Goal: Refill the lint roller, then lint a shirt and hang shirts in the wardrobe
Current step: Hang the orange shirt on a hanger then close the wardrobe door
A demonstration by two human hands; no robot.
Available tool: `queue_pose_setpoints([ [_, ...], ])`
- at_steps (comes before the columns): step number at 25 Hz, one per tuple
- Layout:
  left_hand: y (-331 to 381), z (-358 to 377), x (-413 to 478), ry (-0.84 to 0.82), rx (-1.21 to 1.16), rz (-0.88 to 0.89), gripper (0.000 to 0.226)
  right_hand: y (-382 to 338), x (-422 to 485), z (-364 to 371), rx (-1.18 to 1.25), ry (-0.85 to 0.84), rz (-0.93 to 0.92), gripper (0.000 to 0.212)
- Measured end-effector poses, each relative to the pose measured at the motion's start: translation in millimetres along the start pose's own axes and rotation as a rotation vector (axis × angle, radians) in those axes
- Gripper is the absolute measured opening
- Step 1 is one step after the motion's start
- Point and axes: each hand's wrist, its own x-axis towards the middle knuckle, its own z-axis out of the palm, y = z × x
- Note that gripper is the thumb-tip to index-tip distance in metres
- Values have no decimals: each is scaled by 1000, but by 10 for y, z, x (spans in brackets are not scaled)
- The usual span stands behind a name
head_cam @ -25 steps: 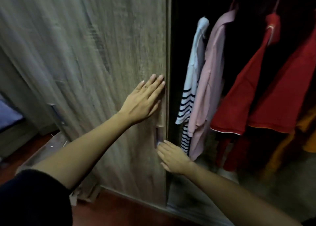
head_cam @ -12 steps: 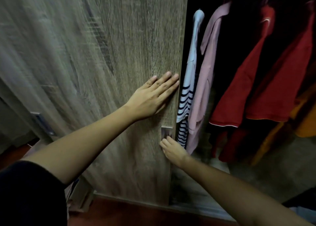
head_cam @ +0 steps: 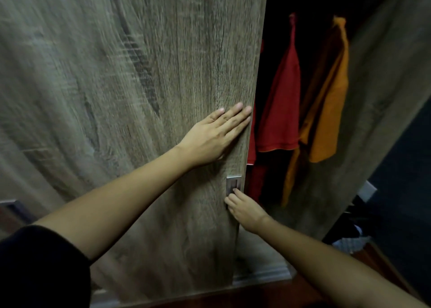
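A wood-grain sliding wardrobe door (head_cam: 130, 98) fills the left and centre. My left hand (head_cam: 217, 137) lies flat on it near its right edge, fingers together and stretched out. Below it, my right hand (head_cam: 245, 211) has its fingertips in the small recessed metal handle (head_cam: 233, 185) at the door's edge. In the dark opening to the right hang a red shirt (head_cam: 279, 112) and an orange shirt (head_cam: 326, 112). The striped and pink shirts are hidden behind the door. No lint roller is in view.
The wardrobe's right side panel (head_cam: 373, 121) bounds the narrow opening. Its pale bottom rail (head_cam: 263, 275) runs along the reddish floor (head_cam: 279, 293). Clothes lie in a pile (head_cam: 349, 240) on the floor at the right, near a white wall socket (head_cam: 366, 188).
The door has slid to the right with both hands on it. It now covers the striped and pink shirts, and the opening has narrowed. An orange shirt has come into view.
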Motion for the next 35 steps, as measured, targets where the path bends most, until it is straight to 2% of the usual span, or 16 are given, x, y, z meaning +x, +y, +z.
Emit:
queue_pose_setpoints([
  [6,478,91,896,1,-14,150,56,400,-784,621,-28,-153,21,53],
  [13,1027,234,1805,-53,45,193,60,841,-1393,1212,27,-287,86,45],
  [25,1603,335,2566,-73,65,159,61,1242,-2022,1900,9,-268,46,46],
  [35,1794,270,2793,-135,-52,138,59,1329,-2164,2136,82,-227,55,45],
])
